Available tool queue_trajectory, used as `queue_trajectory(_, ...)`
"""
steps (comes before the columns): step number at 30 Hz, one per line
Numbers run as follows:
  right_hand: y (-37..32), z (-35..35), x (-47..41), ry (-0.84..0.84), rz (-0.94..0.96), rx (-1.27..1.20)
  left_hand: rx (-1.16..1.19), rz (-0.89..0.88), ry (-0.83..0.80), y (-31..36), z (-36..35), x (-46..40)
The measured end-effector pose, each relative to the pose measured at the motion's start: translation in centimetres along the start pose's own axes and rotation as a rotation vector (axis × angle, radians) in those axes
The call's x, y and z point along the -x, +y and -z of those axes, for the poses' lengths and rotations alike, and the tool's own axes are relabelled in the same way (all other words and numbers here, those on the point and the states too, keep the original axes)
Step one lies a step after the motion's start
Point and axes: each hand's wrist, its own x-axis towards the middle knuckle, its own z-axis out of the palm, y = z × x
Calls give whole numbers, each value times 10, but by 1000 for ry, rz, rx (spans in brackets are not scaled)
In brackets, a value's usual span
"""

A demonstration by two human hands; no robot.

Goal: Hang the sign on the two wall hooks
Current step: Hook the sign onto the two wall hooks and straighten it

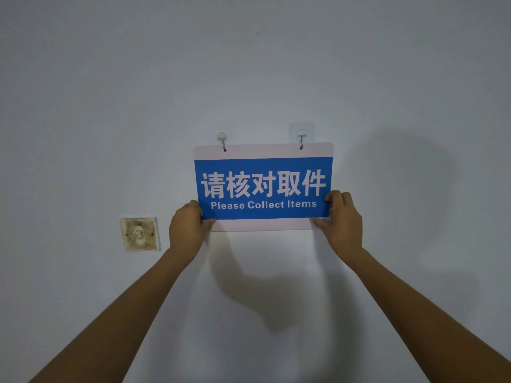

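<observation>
While the sign point(263, 186) is held flat against the wall point(110, 92), its two top holes sit at the metal prongs of the left hook point(222, 140) and the right hook point(301, 136), and each prong appears to pass through its hole. The board hangs nearly level, its blue panel reading "Please Collect Items" facing outward. The left hand point(188, 225) is closed on the lower left corner, thumb on the front face and fingers behind; the right hand point(341, 217) pinches the lower right corner the same way. Gripping low at both corners likely keeps the top edge free and lets the person steer both holes at once. Judging from this, the hanging looks almost done, with only the release left; letting go gently should matter, since the adhesive hooks could let the board slip off. A stained switch plate point(140, 234) sits on the wall to the left, well apart from the board.
</observation>
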Motion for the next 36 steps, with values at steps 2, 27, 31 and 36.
queue_trajectory(2, 3, 1, -1, -15, 16, 8, -47, -39, -25, -1, 1, -1)
queue_trajectory(27, -39, 50, -84, -24, 90, 160, -182, -355, 115, 66, 71, -81)
queue_trajectory(31, -37, 47, -81, -20, 105, 132, -174, -385, 126, 64, 72, -79)
queue_trajectory(36, -30, 41, -53, -32, 70, 61, 9, -236, 167, 53, 54, -53)
